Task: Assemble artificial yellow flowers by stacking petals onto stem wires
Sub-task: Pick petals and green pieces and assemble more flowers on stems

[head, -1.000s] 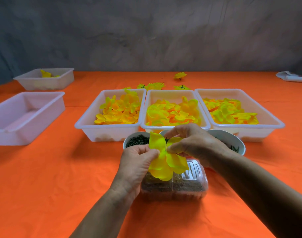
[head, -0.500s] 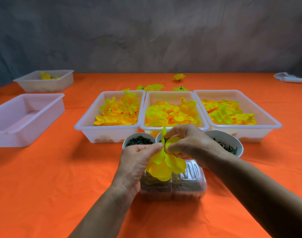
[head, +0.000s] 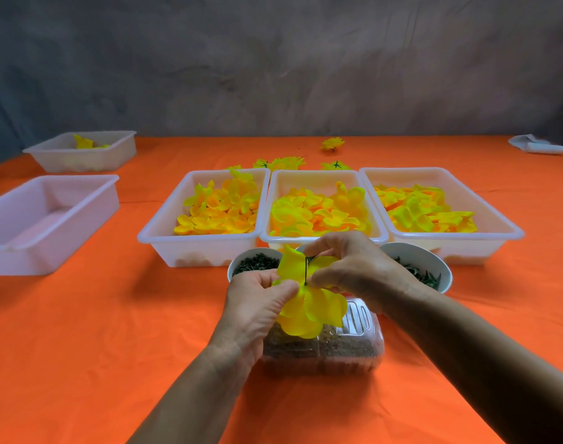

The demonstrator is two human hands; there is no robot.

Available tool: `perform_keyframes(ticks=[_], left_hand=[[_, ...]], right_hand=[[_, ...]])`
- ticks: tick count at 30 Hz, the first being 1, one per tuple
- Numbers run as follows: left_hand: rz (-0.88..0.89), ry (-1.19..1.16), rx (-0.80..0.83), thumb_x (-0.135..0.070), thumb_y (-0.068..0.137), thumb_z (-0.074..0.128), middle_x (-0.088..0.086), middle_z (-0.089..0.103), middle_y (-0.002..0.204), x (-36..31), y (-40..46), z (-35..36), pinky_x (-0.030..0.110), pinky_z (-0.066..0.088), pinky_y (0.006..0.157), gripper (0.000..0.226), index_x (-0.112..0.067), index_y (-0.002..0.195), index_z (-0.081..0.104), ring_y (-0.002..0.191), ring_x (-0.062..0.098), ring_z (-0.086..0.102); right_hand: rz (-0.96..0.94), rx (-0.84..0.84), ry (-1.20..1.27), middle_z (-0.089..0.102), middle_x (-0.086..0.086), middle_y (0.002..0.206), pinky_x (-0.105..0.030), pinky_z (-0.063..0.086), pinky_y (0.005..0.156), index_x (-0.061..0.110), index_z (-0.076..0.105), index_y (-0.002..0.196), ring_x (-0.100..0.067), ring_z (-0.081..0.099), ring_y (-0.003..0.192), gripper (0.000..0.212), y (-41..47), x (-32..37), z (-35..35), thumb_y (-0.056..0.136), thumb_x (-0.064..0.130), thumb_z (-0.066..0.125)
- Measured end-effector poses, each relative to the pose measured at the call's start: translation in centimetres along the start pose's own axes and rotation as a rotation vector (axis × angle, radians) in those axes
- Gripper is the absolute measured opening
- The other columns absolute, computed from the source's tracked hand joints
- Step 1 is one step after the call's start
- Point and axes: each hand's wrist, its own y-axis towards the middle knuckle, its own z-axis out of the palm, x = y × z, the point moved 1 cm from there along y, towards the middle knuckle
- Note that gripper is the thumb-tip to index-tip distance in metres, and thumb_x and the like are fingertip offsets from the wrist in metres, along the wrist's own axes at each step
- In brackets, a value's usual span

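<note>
A yellow petal piece (head: pixel 309 302) hangs in front of me above a clear plastic box (head: pixel 353 344). A thin dark stem wire (head: pixel 306 273) pokes up through its middle. My left hand (head: pixel 257 309) pinches the petal's left edge. My right hand (head: pixel 353 267) pinches the wire and the petal from the right and above. Three white trays of loose yellow and orange petals stand behind: left tray (head: pixel 158 235), middle tray (head: pixel 273 193), right tray (head: pixel 510 229).
White bowls of dark green parts sit just behind my hands, one at the left (head: pixel 238 264) and one at the right (head: pixel 434 261). An empty tray (head: pixel 4 251) and a farther tray (head: pixel 49 155) stand at the left. Finished flowers (head: pixel 332 143) lie at the back on the orange cloth.
The petal has shifted a little on the wire and spread open again after folding. Both hands stay in much the same place above the clear box.
</note>
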Motion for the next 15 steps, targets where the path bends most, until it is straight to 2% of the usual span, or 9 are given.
perform_keyframes(ticks=[2, 5, 10, 13, 15], left_hand=[[0.003, 0.009, -0.012, 0.009, 0.078, 0.062, -0.006, 0.055, 0.044, 0.14, 0.02, 0.12, 0.011, 0.038, 0.042, 0.040, -0.012, 0.044, 0.059, 0.040, 0.002, 0.046], [0.012, 0.028, -0.038, 0.009, 0.075, 0.063, -0.008, 0.048, 0.041, 0.12, 0.13, 0.21, 0.011, 0.034, 0.040, 0.035, -0.010, 0.047, 0.054, 0.038, 0.002, 0.041], [-0.010, 0.028, -0.028, 0.010, 0.074, 0.063, -0.006, 0.050, 0.042, 0.14, 0.09, 0.02, 0.012, 0.036, 0.041, 0.043, -0.013, 0.039, 0.056, 0.039, 0.003, 0.044], [-0.041, 0.033, -0.010, 0.009, 0.076, 0.063, -0.007, 0.050, 0.040, 0.03, -0.10, 0.00, 0.012, 0.036, 0.038, 0.048, -0.013, 0.034, 0.056, 0.037, 0.003, 0.044], [-0.065, 0.025, -0.024, 0.008, 0.076, 0.065, -0.003, 0.051, 0.043, 0.05, -0.09, -0.12, 0.014, 0.034, 0.034, 0.044, -0.013, 0.039, 0.055, 0.039, 0.008, 0.045]], right_hand=[[0.013, 0.004, -0.005, 0.065, -0.007, 0.098, -0.026, 0.047, 0.058, 0.019, 0.065, 0.100, -0.017, 0.061, 0.065, 0.040, 0.16, -0.19, 0.12, 0.067, -0.002, 0.074], [0.017, 0.002, -0.004, 0.063, -0.007, 0.094, -0.028, 0.047, 0.062, 0.019, 0.065, 0.098, -0.020, 0.062, 0.069, 0.040, 0.35, -0.38, 0.29, 0.066, -0.003, 0.075], [-0.007, -0.014, -0.036, 0.062, -0.004, 0.092, -0.025, 0.046, 0.056, 0.026, 0.062, 0.085, -0.017, 0.060, 0.066, 0.037, 0.41, -0.23, 0.32, 0.065, -0.002, 0.076], [-0.006, 0.001, -0.035, 0.062, -0.002, 0.088, -0.029, 0.052, 0.061, 0.028, 0.060, 0.077, -0.020, 0.062, 0.068, 0.037, 0.35, -0.29, 0.28, 0.066, -0.003, 0.075], [0.002, 0.018, -0.019, 0.062, 0.000, 0.087, -0.028, 0.052, 0.061, 0.029, 0.059, 0.075, -0.020, 0.063, 0.067, 0.037, 0.26, -0.39, 0.18, 0.068, -0.003, 0.076]])
